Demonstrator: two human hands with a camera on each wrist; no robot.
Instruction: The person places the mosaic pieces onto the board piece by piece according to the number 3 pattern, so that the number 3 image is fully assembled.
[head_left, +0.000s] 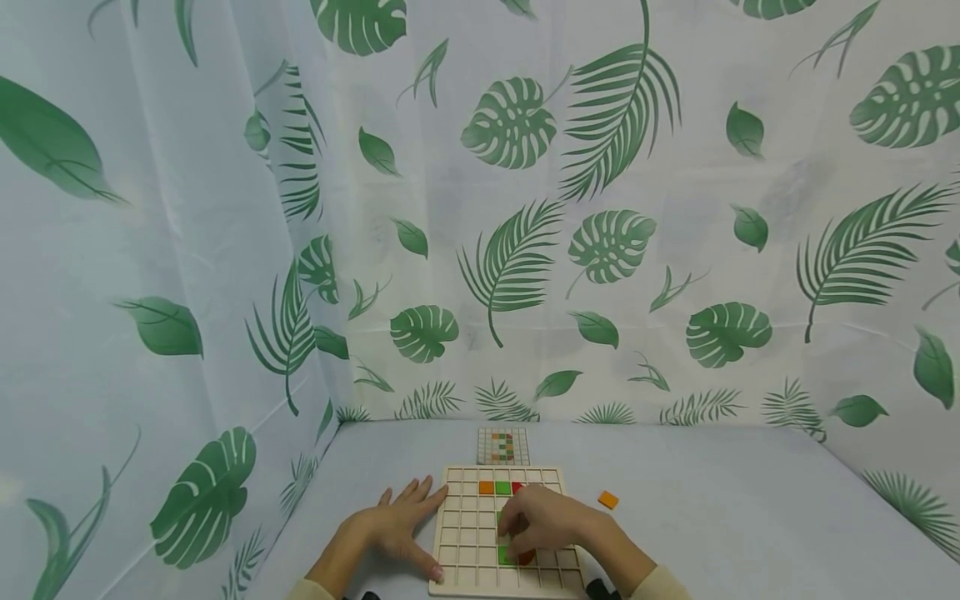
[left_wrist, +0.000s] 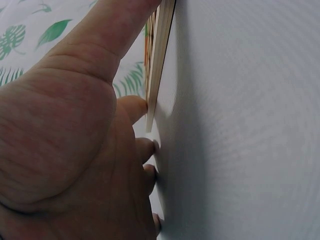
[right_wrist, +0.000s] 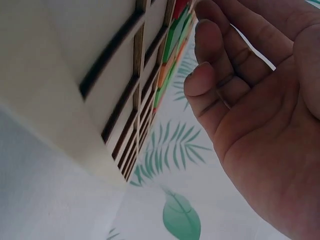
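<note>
A pale wooden grid board (head_left: 467, 575) lies on the table with coloured square tiles in some cells. My left hand (head_left: 397, 525) rests at its left edge, fingers spread and thumb by the near corner; in the left wrist view the thumb and a finger touch the board's side (left_wrist: 159, 65). Over the board, my right hand (head_left: 543, 521) reaches down with bent fingers, its fingertips at a green tile (head_left: 507, 557). A red piece (head_left: 527, 557) shows beneath that hand. Whether the fingertips pinch a tile is hidden. Farther up sit an orange tile (head_left: 486, 487) and another green tile (head_left: 503, 488).
A loose orange tile (head_left: 608, 500) lies on the table right of the board. Behind the board is a small pattern card (head_left: 483, 447) with a coloured grid. Leaf-printed curtains (head_left: 525, 358) stand at the back and left of the table (head_left: 720, 508).
</note>
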